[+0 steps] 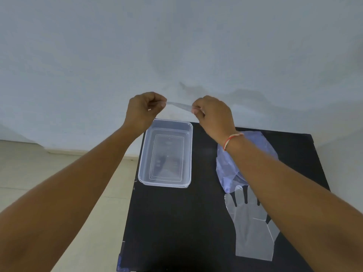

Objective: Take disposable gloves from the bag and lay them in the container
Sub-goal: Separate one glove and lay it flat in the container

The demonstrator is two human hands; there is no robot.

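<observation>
While both fists pinch a thin clear film strip [179, 106], left hand [144, 108] and right hand [213, 114] hover above the rectangular plastic container [141, 173].

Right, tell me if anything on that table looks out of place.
One glove lies flat on the black table, near the bag, not in the container, which looks empty. Both hands, left hand and right hand, pinch another thin clear piece above it. Nothing spilled or damaged.

I see a black surface [176, 222] carrying three things. A clear container [188, 154] sits far left. The bluish bag [225, 165] lies right, a flat glove [253, 232] touching its near end.
</observation>
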